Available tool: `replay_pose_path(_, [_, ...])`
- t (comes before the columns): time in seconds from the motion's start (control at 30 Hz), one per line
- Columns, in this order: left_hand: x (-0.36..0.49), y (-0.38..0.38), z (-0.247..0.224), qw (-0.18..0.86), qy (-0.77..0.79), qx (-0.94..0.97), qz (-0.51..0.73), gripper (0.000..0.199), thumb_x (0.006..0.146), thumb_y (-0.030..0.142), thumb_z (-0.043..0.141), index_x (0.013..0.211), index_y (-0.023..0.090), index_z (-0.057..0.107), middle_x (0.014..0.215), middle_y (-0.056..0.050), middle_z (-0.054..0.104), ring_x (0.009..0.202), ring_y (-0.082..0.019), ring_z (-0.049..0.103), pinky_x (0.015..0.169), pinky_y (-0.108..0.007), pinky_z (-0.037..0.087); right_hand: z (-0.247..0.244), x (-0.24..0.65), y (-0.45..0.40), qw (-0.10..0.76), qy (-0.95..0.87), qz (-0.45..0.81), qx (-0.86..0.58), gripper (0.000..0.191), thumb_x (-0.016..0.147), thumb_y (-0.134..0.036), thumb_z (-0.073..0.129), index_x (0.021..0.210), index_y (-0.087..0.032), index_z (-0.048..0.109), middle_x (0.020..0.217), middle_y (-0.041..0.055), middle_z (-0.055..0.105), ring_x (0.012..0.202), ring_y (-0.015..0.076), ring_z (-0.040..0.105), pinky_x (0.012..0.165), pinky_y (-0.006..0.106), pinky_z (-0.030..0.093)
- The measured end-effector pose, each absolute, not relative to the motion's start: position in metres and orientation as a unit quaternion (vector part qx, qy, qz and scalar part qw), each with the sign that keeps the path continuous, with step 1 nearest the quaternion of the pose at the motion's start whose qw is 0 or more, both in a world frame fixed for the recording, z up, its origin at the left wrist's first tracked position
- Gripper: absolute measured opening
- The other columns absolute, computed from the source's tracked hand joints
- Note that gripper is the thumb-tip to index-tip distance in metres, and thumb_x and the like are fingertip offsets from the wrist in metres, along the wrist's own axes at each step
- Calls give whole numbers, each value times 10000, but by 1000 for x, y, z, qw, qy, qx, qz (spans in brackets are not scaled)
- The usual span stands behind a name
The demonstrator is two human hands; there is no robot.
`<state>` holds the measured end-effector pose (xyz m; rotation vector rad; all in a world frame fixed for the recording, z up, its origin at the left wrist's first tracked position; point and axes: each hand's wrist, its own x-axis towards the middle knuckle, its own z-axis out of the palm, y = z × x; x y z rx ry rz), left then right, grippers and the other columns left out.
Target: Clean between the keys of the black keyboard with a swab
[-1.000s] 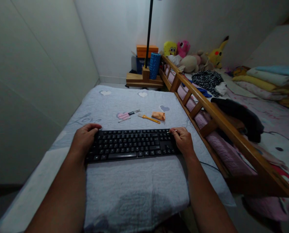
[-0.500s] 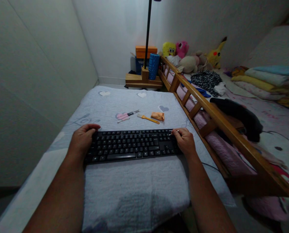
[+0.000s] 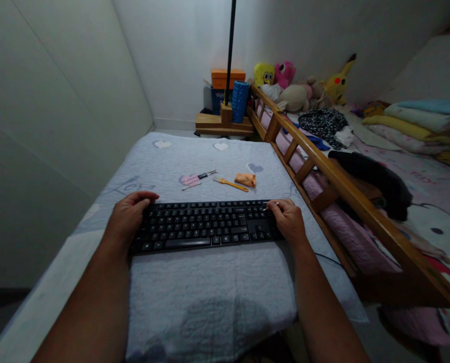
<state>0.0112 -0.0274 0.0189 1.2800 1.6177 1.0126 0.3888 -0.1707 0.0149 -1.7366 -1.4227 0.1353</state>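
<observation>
A black keyboard [image 3: 206, 225] lies across the pale quilted cover [image 3: 210, 282]. My left hand [image 3: 130, 214] is at its left end, thumb and fingers bent around the upper left corner. At the right end, over the number keys, my right hand [image 3: 285, 217] pinches a thin white-tipped stick [image 3: 267, 207]. Beyond the keyboard lie a yellow-handled brush [image 3: 232, 185], a crumpled orange packet [image 3: 245, 179], a dark-and-silver tool [image 3: 203, 176] and a thin white stick [image 3: 191, 186].
A wooden bed rail [image 3: 323, 151] runs along the right side. Behind it are plush toys [image 3: 293, 97], clothes and folded bedding [image 3: 425, 118]. A black pole [image 3: 230, 50] rises from a wooden base [image 3: 225, 123] beside a blue roller [image 3: 240, 102]. A cable [image 3: 328, 259] lies beside my right forearm.
The view has shifted very slightly. Both hands stay at the ends of the keyboard, with hardly any movement.
</observation>
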Motion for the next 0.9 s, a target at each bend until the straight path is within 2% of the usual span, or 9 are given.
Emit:
replay_pose_path(0.3, [9,-26,14,406,640,520,393,258,671,305,650,888,201,744,890,-39,716,735,-199,578,644,-291,425,22,386,-175,409,-576,69,-704,275,895,-332,535,675,-236,670,765,55,723,826,244,638,781,373,459])
replay_pose_path(0.6, [12,-27,20,396,651,522,384,249,656,297,648,865,202,744,817,-26,693,704,-193,555,606,-281,401,23,387,-177,412,-580,75,-698,268,890,-329,540,680,-236,678,760,55,727,816,239,654,765,370,465])
replay_pose_path(0.9, [13,-28,20,388,654,529,378,255,653,308,652,868,205,745,827,-28,696,717,-200,563,628,-289,416,23,386,-178,415,-585,73,-693,270,892,-343,542,688,-235,682,766,61,721,818,245,657,770,378,469])
